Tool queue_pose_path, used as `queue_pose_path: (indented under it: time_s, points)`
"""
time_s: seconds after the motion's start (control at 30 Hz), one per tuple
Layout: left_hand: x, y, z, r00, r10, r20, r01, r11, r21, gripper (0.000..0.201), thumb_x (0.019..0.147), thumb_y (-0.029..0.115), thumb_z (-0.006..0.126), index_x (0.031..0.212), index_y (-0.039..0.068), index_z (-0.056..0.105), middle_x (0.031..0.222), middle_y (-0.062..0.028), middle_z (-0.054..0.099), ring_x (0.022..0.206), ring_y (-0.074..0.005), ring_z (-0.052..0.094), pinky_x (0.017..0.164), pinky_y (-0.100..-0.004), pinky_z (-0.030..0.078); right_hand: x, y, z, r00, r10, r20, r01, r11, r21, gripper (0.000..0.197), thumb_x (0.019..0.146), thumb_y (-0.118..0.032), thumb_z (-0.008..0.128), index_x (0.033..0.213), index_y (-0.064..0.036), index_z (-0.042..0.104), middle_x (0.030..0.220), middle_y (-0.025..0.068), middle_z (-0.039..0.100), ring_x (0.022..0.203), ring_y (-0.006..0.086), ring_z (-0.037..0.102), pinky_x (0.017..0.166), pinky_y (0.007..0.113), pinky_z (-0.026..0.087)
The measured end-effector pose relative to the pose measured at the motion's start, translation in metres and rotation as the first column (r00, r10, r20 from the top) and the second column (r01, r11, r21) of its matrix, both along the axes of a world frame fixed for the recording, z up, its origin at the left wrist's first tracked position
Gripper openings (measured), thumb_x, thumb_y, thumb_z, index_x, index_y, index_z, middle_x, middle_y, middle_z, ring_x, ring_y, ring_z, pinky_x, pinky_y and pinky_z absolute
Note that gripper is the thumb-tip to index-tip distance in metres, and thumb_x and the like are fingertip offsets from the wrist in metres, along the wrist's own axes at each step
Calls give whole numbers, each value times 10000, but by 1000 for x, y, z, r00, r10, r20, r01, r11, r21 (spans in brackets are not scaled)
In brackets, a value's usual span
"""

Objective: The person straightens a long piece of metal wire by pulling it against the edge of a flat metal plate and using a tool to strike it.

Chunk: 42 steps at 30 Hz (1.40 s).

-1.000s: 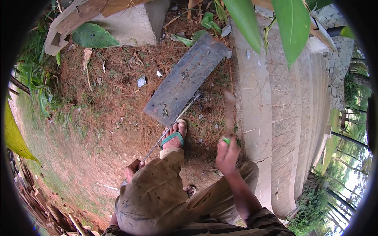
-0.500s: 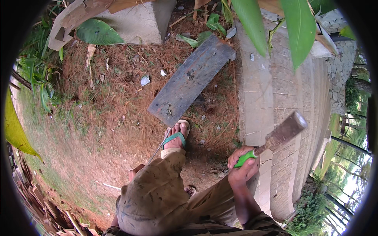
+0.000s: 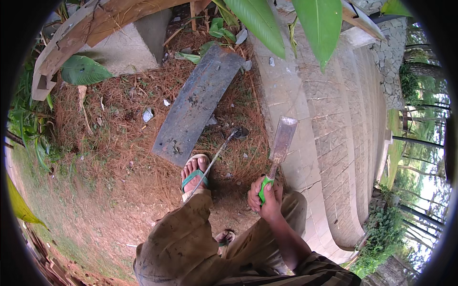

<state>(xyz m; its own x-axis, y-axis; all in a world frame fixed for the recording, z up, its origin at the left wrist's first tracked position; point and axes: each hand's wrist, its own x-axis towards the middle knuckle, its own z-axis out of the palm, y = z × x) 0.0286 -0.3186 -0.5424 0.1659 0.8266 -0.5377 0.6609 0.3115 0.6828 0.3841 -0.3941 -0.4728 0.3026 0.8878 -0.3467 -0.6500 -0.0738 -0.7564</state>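
Observation:
My right hand (image 3: 265, 197) is closed around the green handle of a chisel-like tool (image 3: 283, 138), its broad rusty blade pointing up and away with a paler, squared end. A thin grey rod (image 3: 215, 157) slants past my left foot in its green-strapped sandal (image 3: 194, 173). The rod's far tip is by a dark clod (image 3: 241, 133), and its near end goes out of sight behind my trouser knee (image 3: 179, 238). My left hand is hidden from view. A long flat dark board (image 3: 198, 102) lies on the ground just beyond that foot, with bits of debris on it.
Curved stone steps (image 3: 329, 143) run along the right side. A concrete block (image 3: 125, 47) and bent wooden planks (image 3: 119, 18) stand at the far left. Large green leaves (image 3: 315, 28) hang in from above. Wood scraps (image 3: 52, 262) are piled at lower left.
My left hand has gone out of sight behind my knee. The rod's tip has swung out past the foot to the right. The chisel-like tool's blade has turned more upright. The whole view has shifted.

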Motion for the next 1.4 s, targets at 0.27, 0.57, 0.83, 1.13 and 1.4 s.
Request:
queue_pose_path:
  time_s: [0.27,0.57,0.83,1.13,1.4]
  points:
    - [7,9,6,1000,-22,16,21,999,35,535,1046,501,538,775,40,569,594,-53,473,592,-147,422,550,-382,345,3,-2,0,998,-1,59,0,1000,5,489,991,-480,689,873,-35,525,638,36,483,478,86,439,411,245,340]
    - [56,92,36,989,-117,-85,138,942,306,403,1045,319,576,782,14,567,552,-129,474,501,-211,437,519,-413,368,0,-3,-16,993,-1,116,14,994,-110,436,1014,-435,672,888,-51,507,656,23,487,484,81,440,424,252,370]
    - [104,178,73,920,-215,-328,347,835,427,367,1017,287,631,790,1,596,591,-220,535,519,-414,525,534,-466,410,1,0,-25,981,-25,190,53,988,-145,406,1046,-414,623,909,-56,490,656,39,467,476,87,413,409,261,366]
    - [119,187,74,887,-203,-415,381,829,409,384,1007,306,655,789,-6,609,633,-242,567,603,-465,569,579,-481,443,6,3,-27,935,15,354,64,976,-210,371,1090,-384,536,930,-52,492,650,26,461,469,78,416,422,247,379]
    - [120,194,78,900,-247,-358,378,853,361,385,996,274,665,759,-24,602,619,-241,540,565,-447,505,565,-465,417,15,19,-19,939,-6,344,124,939,-321,404,1108,-415,479,979,-34,516,637,6,452,483,60,424,420,240,379]
